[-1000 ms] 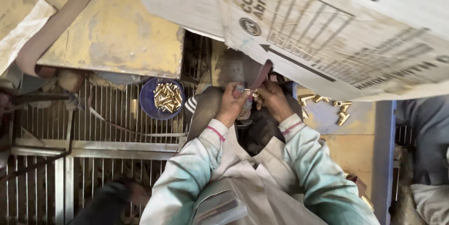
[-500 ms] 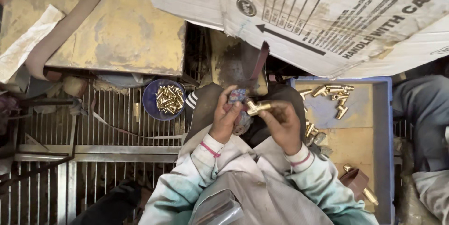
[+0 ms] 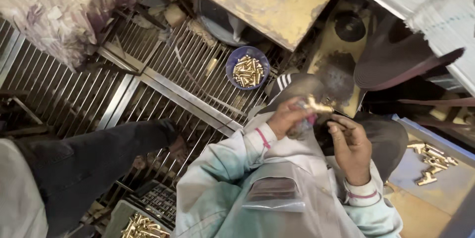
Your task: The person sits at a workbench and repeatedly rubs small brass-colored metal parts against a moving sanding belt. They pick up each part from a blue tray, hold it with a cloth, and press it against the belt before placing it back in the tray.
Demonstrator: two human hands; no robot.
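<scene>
The left hand (image 3: pixel 286 118) is clamped on a small brass T-shaped fitting (image 3: pixel 316 105), held up together with a scrap of grey cloth in front of the person's chest; the right hand (image 3: pixel 350 144) hangs just beside it, fingers loosely curled and apart, holding nothing that can be seen. A round blue bowl of small brass pieces (image 3: pixel 248 68) rests on the metal bar grating (image 3: pixel 89 94) near the left hand; more loose brass fittings (image 3: pixel 431 161) lie on a flat blue tray (image 3: pixel 448 183) to the right, and a further heap of brass parts (image 3: pixel 141 228) shows at the lower edge. A worn dark abrasive belt (image 3: pixel 396 62) runs close above the hands. The likely risks: the fitting is small and gripped through cloth, so it may slip and fall through the gaps of the grating; fingers or cloth could catch the belt, being so near it.
</scene>
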